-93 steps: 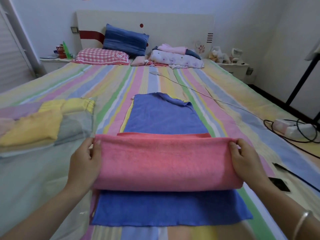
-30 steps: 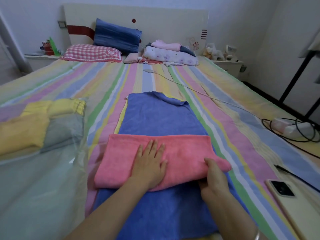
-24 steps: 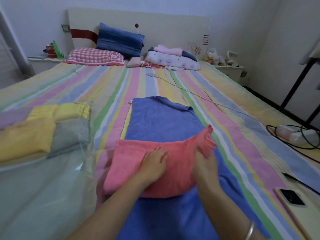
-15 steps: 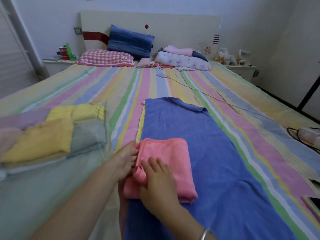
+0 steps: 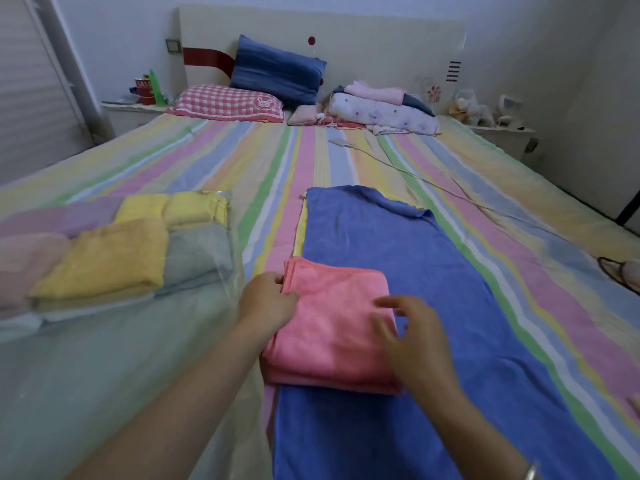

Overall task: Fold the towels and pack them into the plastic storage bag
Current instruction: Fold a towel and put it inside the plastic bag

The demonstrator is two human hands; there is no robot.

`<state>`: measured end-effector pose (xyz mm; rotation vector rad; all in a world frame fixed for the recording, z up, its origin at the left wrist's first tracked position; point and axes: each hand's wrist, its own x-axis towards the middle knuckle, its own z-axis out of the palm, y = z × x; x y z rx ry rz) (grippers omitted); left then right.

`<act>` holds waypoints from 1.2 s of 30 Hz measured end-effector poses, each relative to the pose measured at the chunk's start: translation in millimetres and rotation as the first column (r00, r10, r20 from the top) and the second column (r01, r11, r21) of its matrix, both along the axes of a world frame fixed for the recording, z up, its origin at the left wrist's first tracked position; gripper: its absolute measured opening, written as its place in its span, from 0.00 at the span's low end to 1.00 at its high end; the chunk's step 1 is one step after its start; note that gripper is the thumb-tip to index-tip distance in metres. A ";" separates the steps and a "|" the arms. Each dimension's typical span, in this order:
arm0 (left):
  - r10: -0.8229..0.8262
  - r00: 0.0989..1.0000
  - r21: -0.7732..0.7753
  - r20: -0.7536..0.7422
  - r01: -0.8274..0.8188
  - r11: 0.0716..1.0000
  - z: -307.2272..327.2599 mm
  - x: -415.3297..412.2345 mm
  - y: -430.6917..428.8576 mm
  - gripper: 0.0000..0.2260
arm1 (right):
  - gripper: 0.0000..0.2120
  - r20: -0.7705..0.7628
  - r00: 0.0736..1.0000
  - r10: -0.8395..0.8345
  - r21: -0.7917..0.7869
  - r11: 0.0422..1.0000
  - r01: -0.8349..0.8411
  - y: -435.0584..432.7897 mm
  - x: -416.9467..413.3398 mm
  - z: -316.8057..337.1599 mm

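I see the pink towel (image 5: 332, 317) folded into a thick, neat rectangle with soft layered edges at its near side; it lies on the left part of the blue towel (image 5: 398, 254), which is spread flat along the striped bed (image 5: 242, 161). The left hand (image 5: 268, 303) has its curled fingers on the towel's left edge, though I cannot tell if they really pinch it, and the right hand (image 5: 415, 337) is blurred, fingers spread apart over the right edge. Just beside, on the left, is the plastic storage bag (image 5: 104, 341) with folded yellow towels (image 5: 110, 258) inside.
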<state>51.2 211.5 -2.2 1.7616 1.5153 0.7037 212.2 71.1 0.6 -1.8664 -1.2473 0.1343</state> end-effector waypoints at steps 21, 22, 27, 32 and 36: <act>-0.517 0.612 0.107 -0.599 0.701 0.705 -19.8 87.3 -99.5 0.49 | 0.43 -0.288 0.956 0.062 -0.635 0.735 -0.239 -32.6 120.9 55.4; -0.513 0.590 0.076 -0.623 0.699 0.711 -26.0 90.4 -102.1 0.51 | 0.43 -0.219 0.967 0.127 -0.638 0.732 -0.241 -33.2 120.7 55.1; -0.510 0.659 0.151 -0.554 0.681 0.716 -25.4 85.4 -90.0 0.40 | 0.24 0.222 0.877 0.425 -0.648 0.737 -0.193 -30.5 77.3 51.3; -0.329 0.925 0.289 -0.191 0.373 0.882 0.6 34.9 -90.7 0.14 | 0.16 0.605 0.723 0.334 -0.548 0.834 0.073 -46.5 -6.4 31.3; -0.258 0.966 0.407 0.003 0.235 0.883 19.5 -9.5 -120.2 0.14 | 0.32 0.676 0.693 0.248 -0.514 0.833 0.204 -46.7 -55.7 -14.1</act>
